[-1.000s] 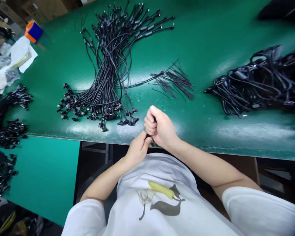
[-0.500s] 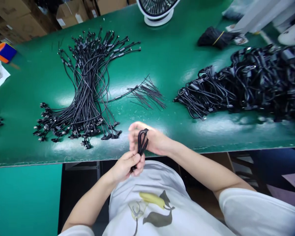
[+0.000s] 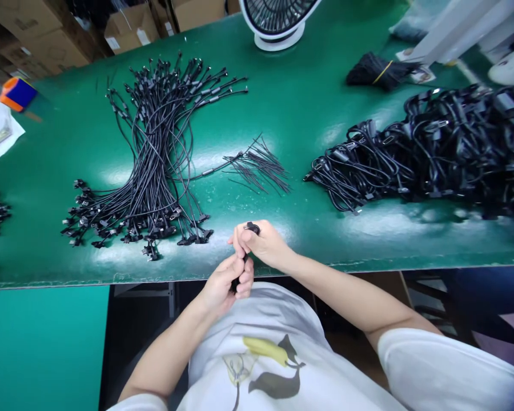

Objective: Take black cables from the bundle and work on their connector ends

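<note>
A folded black cable [image 3: 251,228] is gripped between both hands at the near edge of the green table [image 3: 291,97]. My right hand [image 3: 263,245] is closed round its upper loop, and my left hand [image 3: 225,282] pinches its lower end just below. Most of the cable is hidden inside the fingers. A bundle of straight black cables [image 3: 154,154] with connectors fans out on the table to the left. A few thin black ties [image 3: 259,165] lie beyond my hands.
A big heap of coiled black cables [image 3: 432,154] fills the right side. A white fan [image 3: 278,20] stands at the far edge, with a small black bundle [image 3: 379,71] beside it. Cardboard boxes [image 3: 124,28] sit behind. An orange and blue object [image 3: 17,94] lies far left.
The view has swung right, bringing the fan and the right heap into sight. My right hand opened to show the looped cable, then closed round it again.
</note>
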A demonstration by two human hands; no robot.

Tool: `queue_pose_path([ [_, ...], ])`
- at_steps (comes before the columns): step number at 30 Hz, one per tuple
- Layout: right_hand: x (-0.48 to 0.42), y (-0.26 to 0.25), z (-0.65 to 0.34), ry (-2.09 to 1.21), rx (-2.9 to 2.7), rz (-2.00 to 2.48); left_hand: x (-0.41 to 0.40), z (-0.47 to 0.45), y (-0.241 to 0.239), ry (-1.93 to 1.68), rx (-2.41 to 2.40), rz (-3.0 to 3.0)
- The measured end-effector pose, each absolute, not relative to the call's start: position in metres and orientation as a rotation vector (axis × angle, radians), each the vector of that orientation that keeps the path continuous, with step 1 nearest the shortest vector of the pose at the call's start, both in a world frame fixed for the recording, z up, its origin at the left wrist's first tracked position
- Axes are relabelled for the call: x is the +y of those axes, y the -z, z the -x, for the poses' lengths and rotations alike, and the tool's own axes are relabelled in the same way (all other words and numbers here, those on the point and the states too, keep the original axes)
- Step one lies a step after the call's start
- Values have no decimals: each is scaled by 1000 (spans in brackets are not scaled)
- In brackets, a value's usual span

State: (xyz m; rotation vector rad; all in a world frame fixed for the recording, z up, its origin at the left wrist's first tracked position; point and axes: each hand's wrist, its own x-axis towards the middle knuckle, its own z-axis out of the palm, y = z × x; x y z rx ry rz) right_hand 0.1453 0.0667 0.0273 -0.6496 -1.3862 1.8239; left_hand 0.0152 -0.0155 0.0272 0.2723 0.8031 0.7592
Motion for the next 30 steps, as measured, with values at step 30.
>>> queue_pose_path([
  [30,63,-13,-158,-1392,-1927,991,2,4,-26,-969,1007,-602],
])
